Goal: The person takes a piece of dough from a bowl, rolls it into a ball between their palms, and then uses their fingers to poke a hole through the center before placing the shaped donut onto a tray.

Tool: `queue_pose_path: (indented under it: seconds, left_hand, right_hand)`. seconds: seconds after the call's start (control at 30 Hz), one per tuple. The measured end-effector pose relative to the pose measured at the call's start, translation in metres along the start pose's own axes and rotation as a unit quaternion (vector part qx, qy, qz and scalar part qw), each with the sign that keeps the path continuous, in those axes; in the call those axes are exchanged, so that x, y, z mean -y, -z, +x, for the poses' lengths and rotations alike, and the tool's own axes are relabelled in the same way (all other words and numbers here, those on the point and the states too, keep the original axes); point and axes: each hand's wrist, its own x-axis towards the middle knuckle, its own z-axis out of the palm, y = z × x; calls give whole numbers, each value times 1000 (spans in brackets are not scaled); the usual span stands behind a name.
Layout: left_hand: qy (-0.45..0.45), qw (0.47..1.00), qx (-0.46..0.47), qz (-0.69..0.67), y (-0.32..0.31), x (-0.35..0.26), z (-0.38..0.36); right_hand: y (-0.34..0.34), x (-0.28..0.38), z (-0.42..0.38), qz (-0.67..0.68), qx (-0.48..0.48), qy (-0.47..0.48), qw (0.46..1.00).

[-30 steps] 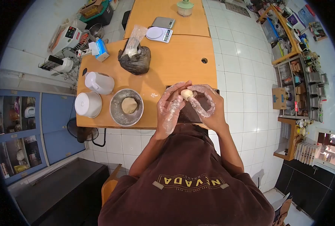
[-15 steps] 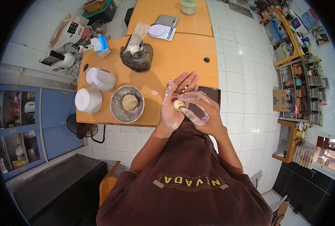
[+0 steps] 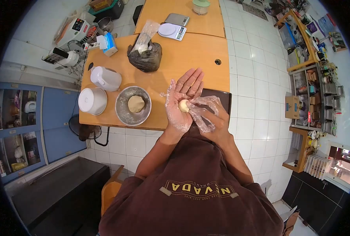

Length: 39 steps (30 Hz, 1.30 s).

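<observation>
My left hand (image 3: pixel 179 105) is palm up with its fingers stretched out, floury white along the thumb and palm. A small pale dough ball (image 3: pixel 184 105) rests on that palm. My right hand (image 3: pixel 210 114), also coated with flour, pinches the ball from the right with thumb and fingertips. Left of my hands, a steel mixing bowl (image 3: pixel 122 112) holds a larger lump of dough (image 3: pixel 136 104). Part of a dark tray (image 3: pixel 224 98) shows at the table corner behind my right hand.
On the wooden table (image 3: pixel 190 51) are a white jug (image 3: pixel 106 78), a white tub (image 3: pixel 92 101), a black plastic bag (image 3: pixel 145 59), a white kitchen scale (image 3: pixel 171 31), a grey scale (image 3: pixel 177 19) and a tissue box (image 3: pixel 109 44). Shelves (image 3: pixel 314 94) stand at right.
My left hand's fingers have straightened and lie flatter. My right hand has shifted slightly, its fingertips closer round the dough ball. The view has moved a little.
</observation>
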Motion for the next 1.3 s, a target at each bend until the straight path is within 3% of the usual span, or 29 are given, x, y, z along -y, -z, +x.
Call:
queue_pose_path:
  seconds: [0.1,0.2,0.3,0.43,0.6,0.8,0.9,1.0,1.17,1.23,1.3]
  left_hand:
    - [-5,1000,4,1,0,-1,0]
    - [10,999,31,-20,2,-3,1]
    - [26,998,44,-40,2,-4,1]
    - [38,997,56,-31,-1,2,-6]
    - [21,996,41,80,1,24,-16]
    - [-122,931,138,316,5,27,-15]
    - [-159,941,112,278,-16,17,-17]
    - [-176,940,99,276,-25,3,0]
    - [-171,901,155,368,-15,20,-3]
    - [-217,899,212,315,-23,23,-9]
    - [-252,885,221,323,-32,17,-4]
  right_hand:
    - [10,3,8,-9,37,28,999]
    - [10,14,15,93,-14,-48,994]
    - [11,5,14,61,-54,-70,994]
    - [5,2,29,22,11,-48,999]
    - [-23,-2,35,-29,76,-61,995]
    - [-23,10,40,102,37,-65,992]
    - [-13,-1,46,131,12,-52,990]
    - [-25,-5,36,242,-2,-87,966]
    - [-17,22,51,300,-87,-100,945]
    - [-14,23,57,344,-136,-137,919]
    - [-15,16,51,316,-101,-137,933]
